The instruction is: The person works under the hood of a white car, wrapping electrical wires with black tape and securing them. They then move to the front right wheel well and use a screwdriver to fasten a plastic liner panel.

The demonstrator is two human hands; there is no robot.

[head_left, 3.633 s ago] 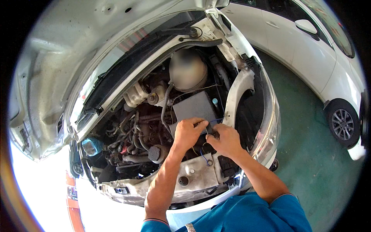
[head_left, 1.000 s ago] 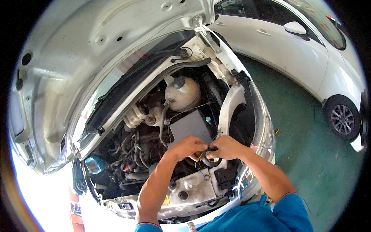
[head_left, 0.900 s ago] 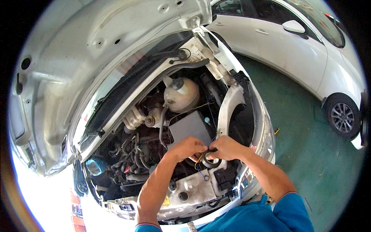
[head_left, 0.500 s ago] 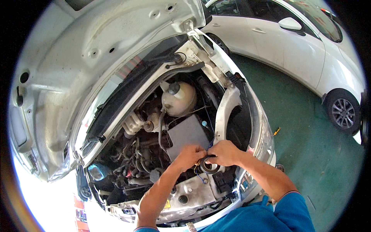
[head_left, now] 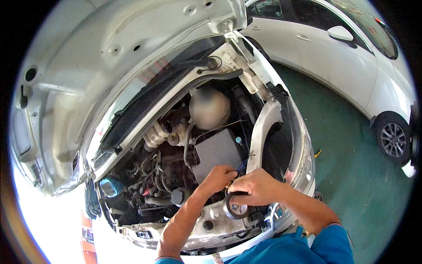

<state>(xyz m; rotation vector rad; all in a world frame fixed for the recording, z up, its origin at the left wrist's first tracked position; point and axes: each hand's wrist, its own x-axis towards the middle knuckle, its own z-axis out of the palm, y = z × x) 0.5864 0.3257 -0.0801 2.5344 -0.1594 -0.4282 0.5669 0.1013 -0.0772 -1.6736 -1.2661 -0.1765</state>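
Observation:
My right hand (head_left: 260, 187) is closed on a roll of black tape (head_left: 227, 207), whose ring hangs below its fingers over the front edge of the engine bay. Just to its left, my left hand (head_left: 220, 178) pinches thin wires (head_left: 228, 187) at its fingertips. Blue wire shows just behind the two hands, though the fingers hide most of the bundle. Beyond the left hand lies a flat grey cover (head_left: 217, 152), and a curved white metal brace (head_left: 263, 132) stands beyond the right hand.
The raised hood (head_left: 66, 97) fills the upper left. Around the hands are a round reservoir (head_left: 213, 110), a black round cap (head_left: 177, 196) and engine hoses (head_left: 160, 176). A white car (head_left: 321, 66) is parked at right; a yellow-handled tool (head_left: 318, 153) lies on the green floor (head_left: 338, 189).
My right hand has moved slightly right and down with the tape roll, which now shows its ring more fully. My left hand stays by the wires. The whole view has shifted a little.

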